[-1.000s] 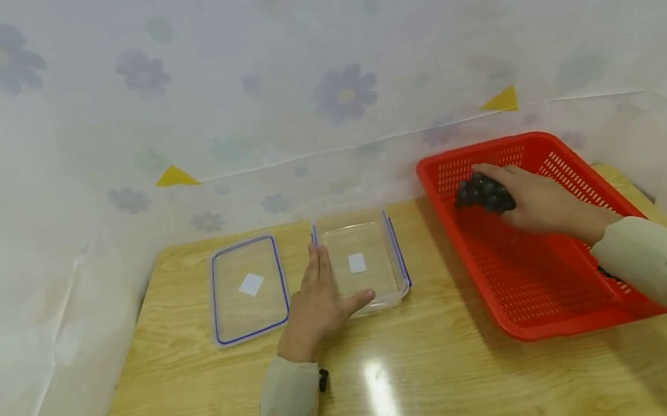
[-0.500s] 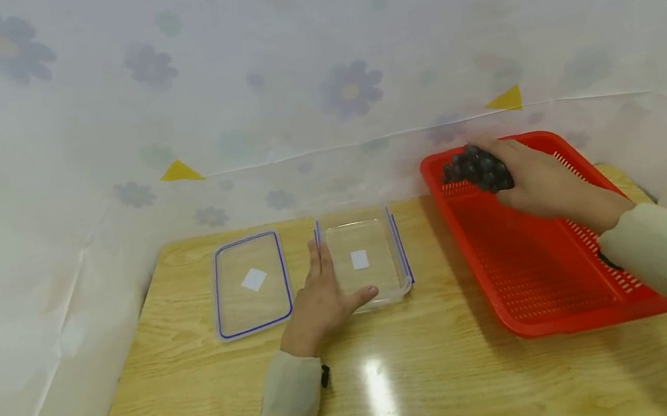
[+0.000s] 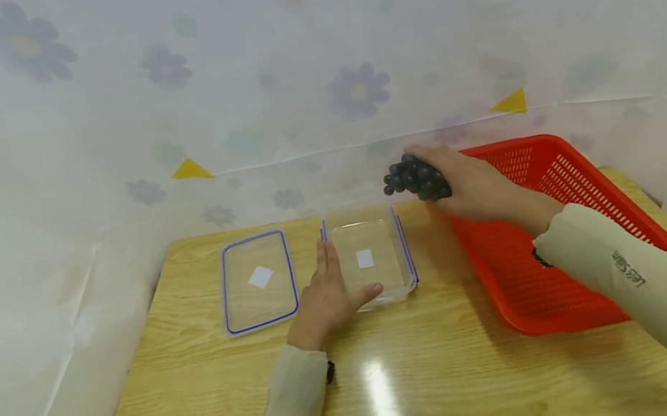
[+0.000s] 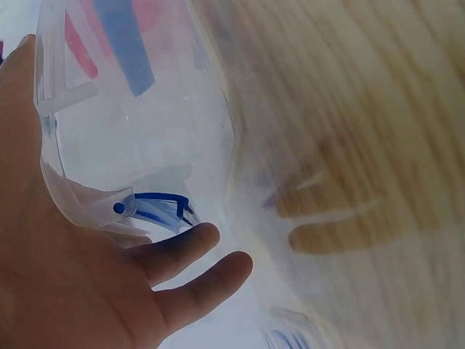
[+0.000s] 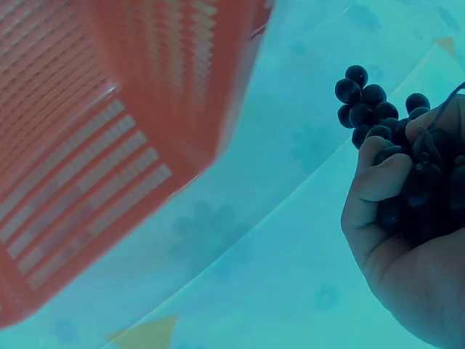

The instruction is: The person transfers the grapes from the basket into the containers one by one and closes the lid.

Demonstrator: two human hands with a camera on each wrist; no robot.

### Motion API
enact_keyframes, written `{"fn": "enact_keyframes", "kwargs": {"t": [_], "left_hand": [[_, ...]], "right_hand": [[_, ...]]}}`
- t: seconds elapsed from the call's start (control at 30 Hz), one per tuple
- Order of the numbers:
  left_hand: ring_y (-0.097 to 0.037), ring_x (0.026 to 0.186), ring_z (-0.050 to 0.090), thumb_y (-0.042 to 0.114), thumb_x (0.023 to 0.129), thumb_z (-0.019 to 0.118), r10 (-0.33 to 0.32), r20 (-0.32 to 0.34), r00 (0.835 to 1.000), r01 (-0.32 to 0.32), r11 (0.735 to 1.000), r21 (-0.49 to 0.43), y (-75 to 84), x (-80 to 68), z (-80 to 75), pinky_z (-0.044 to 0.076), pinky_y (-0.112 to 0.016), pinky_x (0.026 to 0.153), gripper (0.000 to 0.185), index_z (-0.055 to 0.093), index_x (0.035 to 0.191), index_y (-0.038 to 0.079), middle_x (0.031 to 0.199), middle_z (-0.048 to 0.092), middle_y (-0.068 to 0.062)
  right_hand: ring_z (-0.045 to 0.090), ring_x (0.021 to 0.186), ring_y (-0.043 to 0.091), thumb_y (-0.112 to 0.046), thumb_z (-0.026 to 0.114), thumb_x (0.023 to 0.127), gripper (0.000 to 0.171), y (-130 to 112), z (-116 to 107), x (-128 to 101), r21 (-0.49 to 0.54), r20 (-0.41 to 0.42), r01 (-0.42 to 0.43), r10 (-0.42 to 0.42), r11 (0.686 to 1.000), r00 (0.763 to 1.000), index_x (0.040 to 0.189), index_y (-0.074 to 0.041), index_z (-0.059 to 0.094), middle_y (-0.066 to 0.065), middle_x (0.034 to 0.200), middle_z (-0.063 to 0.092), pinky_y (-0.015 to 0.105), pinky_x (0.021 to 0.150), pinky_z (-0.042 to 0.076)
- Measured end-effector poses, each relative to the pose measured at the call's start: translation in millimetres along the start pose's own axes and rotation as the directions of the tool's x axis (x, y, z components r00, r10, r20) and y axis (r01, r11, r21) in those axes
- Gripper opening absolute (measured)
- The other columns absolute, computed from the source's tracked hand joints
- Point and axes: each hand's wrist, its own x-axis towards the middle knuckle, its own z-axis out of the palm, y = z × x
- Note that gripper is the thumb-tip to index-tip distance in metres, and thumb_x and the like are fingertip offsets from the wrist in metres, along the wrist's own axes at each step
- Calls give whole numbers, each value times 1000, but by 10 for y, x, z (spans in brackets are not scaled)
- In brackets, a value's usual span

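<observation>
My right hand (image 3: 474,186) grips a bunch of dark grapes (image 3: 414,178), held up beside the left rim of the red basket. In the right wrist view, curled fingers wrap the grapes (image 5: 429,182), and a cluster of them sticks out past the fingertips. My left hand (image 3: 324,302) rests against the near left corner of a clear plastic food container (image 3: 384,276), fingers straight along its side and thumb over the front rim. The left wrist view shows the container's clear wall (image 4: 152,138) and a clip with blue edging (image 4: 156,203) close to the fingers.
A clear lid with a blue seal (image 3: 256,282) lies flat on the wooden table (image 3: 208,409), left of the container. The red perforated basket (image 3: 507,311) stands at the right, partly hidden under my right arm. A flowered white sheet (image 3: 264,102) hangs behind the table.
My right hand has lifted the grapes up out of the red basket and carried them left past its rim. My left hand stays on the container.
</observation>
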Motion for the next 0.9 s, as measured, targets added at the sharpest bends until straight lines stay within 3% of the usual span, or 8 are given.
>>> {"fn": "enact_keyframes", "kwargs": {"t": [0.17,0.33,0.57,0.8,0.9], "left_hand": [[-45,130,50,73,86,63,-5,-15,1000,5,1000,-9,23,39,6,54,-49,86,122,-5,162,6,168,-10,-13],[-46,131,48,73,86,63,-11,-16,1000,11,1000,-20,45,77,9,52,-52,92,122,-6,162,7,168,-10,-12],[-46,125,54,72,86,62,-6,3,1000,7,999,-37,97,102,33,53,-52,87,121,-7,162,9,168,-13,-10],[-41,107,64,74,86,61,29,-9,1000,-29,1000,-12,178,101,73,55,-46,76,121,-7,162,8,166,-16,-8],[-39,104,65,78,85,59,32,-11,999,-32,999,20,201,94,69,56,-44,72,123,-8,161,8,167,-15,-10]], "right_hand": [[56,112,38,-3,69,86,88,-170,186,221,7,43,28,-28,1000,999,161,-25,27,20,144,46,60,88,51],[59,104,36,-4,70,86,86,-266,389,436,-22,99,69,-67,997,993,161,-22,28,23,140,49,54,83,55],[62,91,30,-5,64,89,86,-293,685,686,-50,208,11,-1,999,978,163,-22,23,24,145,46,42,69,55],[62,85,32,0,63,88,88,-296,920,696,-17,219,-79,81,997,972,163,-18,21,28,148,40,40,68,56],[62,101,34,1,65,87,88,-278,1022,655,-75,291,-59,79,995,953,162,-16,23,27,149,42,45,81,56]]}}
